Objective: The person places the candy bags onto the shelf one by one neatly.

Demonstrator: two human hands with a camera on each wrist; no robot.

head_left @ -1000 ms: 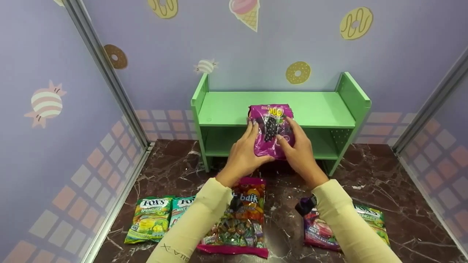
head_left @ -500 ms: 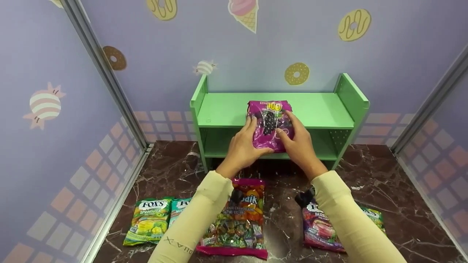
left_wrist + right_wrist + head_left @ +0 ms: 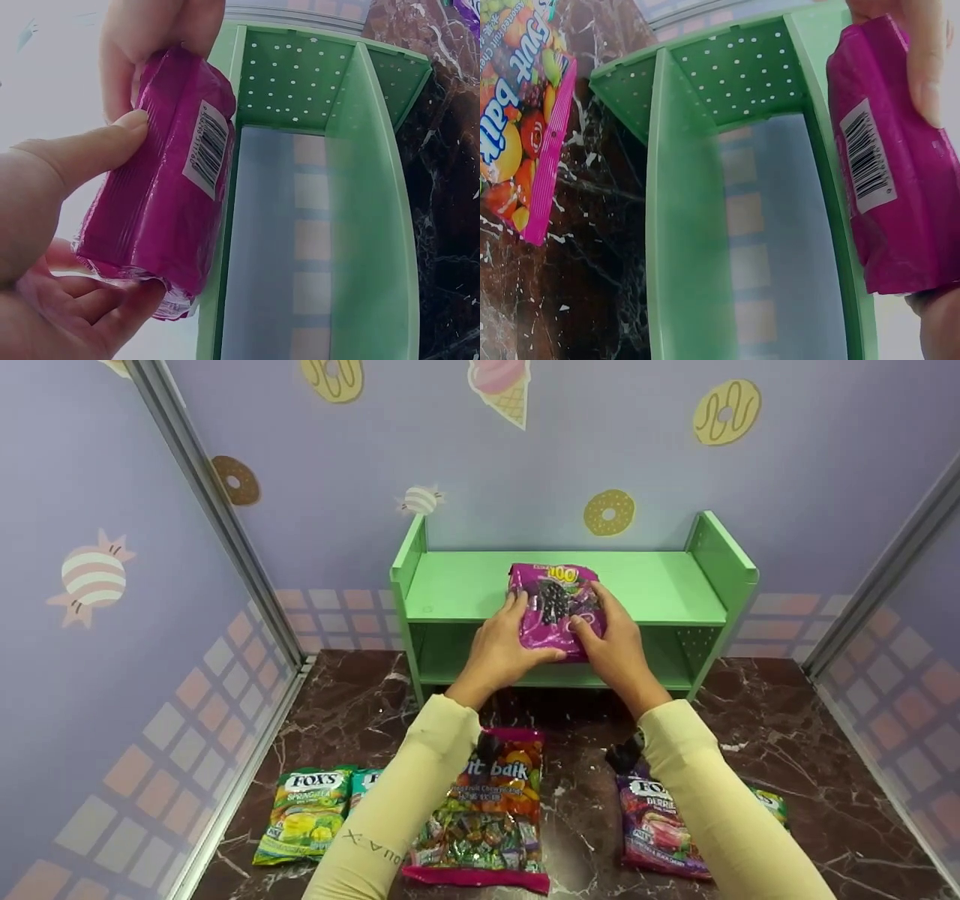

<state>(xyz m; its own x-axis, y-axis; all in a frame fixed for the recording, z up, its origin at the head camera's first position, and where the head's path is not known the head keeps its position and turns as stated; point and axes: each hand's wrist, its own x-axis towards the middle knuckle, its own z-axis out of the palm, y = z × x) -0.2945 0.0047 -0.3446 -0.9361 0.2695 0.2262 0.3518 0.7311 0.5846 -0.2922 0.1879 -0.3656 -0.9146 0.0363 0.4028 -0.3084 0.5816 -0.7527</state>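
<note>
A purple candy bag (image 3: 555, 611) with a dark berry picture is held between both hands, in front of and above the upper board of the green shelf (image 3: 465, 585). My left hand (image 3: 501, 645) grips its left side, with the thumb along the lower edge. On the other side my right hand (image 3: 616, 649) grips it, thumb on the front face. In the left wrist view the bag's underside (image 3: 165, 180) shows a white barcode label, with the left thumb pressed on it. The right wrist view shows the same bag (image 3: 889, 165) beside the shelf's edge.
On the dark marble floor (image 3: 577, 810) lie a Fruit Baik candy bag (image 3: 499, 810), a yellow-green Fox's bag (image 3: 307, 814), a teal bag partly behind the left sleeve, and a red-purple Fox's bag (image 3: 660, 832). A green bag (image 3: 772, 804) shows behind the right sleeve. Patterned walls enclose the sides.
Both hands have moved the purple bag slightly forward, further over the shelf's upper board, and it looks tipped back more. The grip looks the same, and the bags on the floor stay in place.
</note>
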